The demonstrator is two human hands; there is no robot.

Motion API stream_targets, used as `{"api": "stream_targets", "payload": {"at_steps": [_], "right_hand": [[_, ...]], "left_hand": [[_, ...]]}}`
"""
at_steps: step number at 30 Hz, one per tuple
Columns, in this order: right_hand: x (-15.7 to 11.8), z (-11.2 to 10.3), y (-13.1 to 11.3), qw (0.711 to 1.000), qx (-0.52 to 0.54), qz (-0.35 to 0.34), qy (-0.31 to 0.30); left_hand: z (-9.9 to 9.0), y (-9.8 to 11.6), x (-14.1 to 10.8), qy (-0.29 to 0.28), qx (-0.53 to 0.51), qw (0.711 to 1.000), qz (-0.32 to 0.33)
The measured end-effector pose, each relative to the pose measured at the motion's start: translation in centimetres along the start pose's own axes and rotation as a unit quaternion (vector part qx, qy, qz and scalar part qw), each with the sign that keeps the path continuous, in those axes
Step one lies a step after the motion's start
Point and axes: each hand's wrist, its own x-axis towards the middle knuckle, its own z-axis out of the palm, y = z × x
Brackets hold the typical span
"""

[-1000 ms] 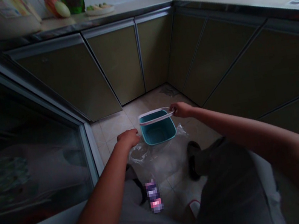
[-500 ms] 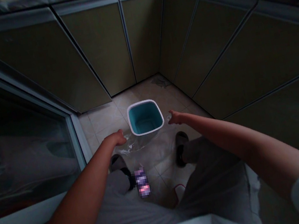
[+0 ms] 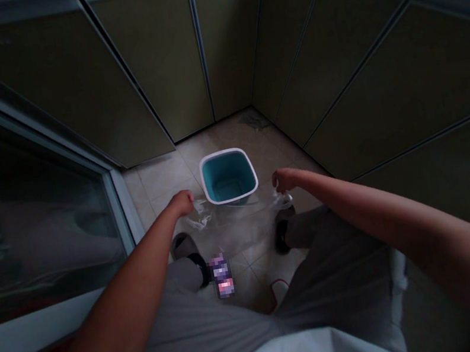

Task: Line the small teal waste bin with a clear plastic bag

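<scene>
A clear plastic bag (image 3: 241, 214) is stretched between my two hands, low over the floor. My left hand (image 3: 182, 203) is closed on one side of it, and my right hand (image 3: 284, 180) pinches the other side. Just beyond the bag stands an upright teal bin (image 3: 228, 177) with a white rim; nothing shows inside it. The bag's near edge passes in front of the bin's front wall, and its lower outline is hard to make out.
Cabinets (image 3: 156, 57) meet in a corner behind the bin, where a dark thin sheet (image 3: 254, 120) lies on the tiled floor (image 3: 162, 173). A glass door (image 3: 35, 221) stands at left. My feet and a pixelated purple item (image 3: 221, 275) are below.
My hands have moved slightly apart and the right one has closed its fingers more. The bag is now pulled wider in front of the bin. The view has tilted down a little.
</scene>
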Motion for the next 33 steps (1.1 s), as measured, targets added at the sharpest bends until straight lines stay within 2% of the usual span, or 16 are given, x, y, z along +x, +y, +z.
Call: {"api": "stream_targets", "payload": {"at_steps": [2,5,8,11,14,18,20,22,25,28,29,31,33], "right_hand": [[-1.5,-0.8,0.1,0.999,-0.037,0.019,0.021],[-4.0,-2.0,-0.1,0.991,-0.068,0.016,0.111],[-6.0,-2.6,-1.0,0.984,-0.007,-0.032,0.175],[-6.4,-2.4,-2.4,0.983,0.029,-0.087,0.158],[-5.7,-1.8,-3.9,0.986,-0.031,-0.106,0.126],[-4.2,-0.8,-5.0,0.981,-0.083,-0.153,0.088],[-3.7,-0.7,-4.9,0.977,-0.094,-0.173,0.078],[-3.5,-1.0,-4.7,0.975,-0.086,-0.190,0.083],[-3.9,-2.5,-4.4,0.962,-0.018,-0.240,0.129],[-5.5,-4.8,-4.0,0.925,0.116,-0.298,0.203],[-6.4,-5.7,-3.8,0.908,0.168,-0.311,0.225],[-8.8,-7.1,-3.4,0.861,0.268,-0.342,0.264],[-12.1,-8.0,-3.2,0.796,0.351,-0.395,0.296]], "left_hand": [[-1.1,0.5,0.0,0.073,-0.006,0.997,0.024],[-3.2,2.4,-1.4,0.189,-0.026,0.980,0.062],[-5.3,5.3,-4.4,0.263,-0.068,0.955,0.119],[-6.0,7.5,-8.0,0.235,-0.138,0.942,0.195],[-4.7,8.0,-10.2,0.165,-0.124,0.950,0.234],[-1.7,6.5,-9.1,0.081,-0.078,0.964,0.240],[-0.7,5.5,-7.7,0.069,-0.091,0.965,0.235],[-0.6,4.9,-6.5,0.067,-0.118,0.962,0.237],[-2.4,5.3,-6.3,0.097,-0.178,0.945,0.255],[-6.4,6.9,-8.9,0.154,-0.257,0.911,0.283],[-7.9,7.4,-10.3,0.165,-0.285,0.896,0.298],[-10.6,7.9,-13.8,0.151,-0.344,0.859,0.346],[-12.4,7.5,-17.5,0.115,-0.395,0.810,0.418]]}}
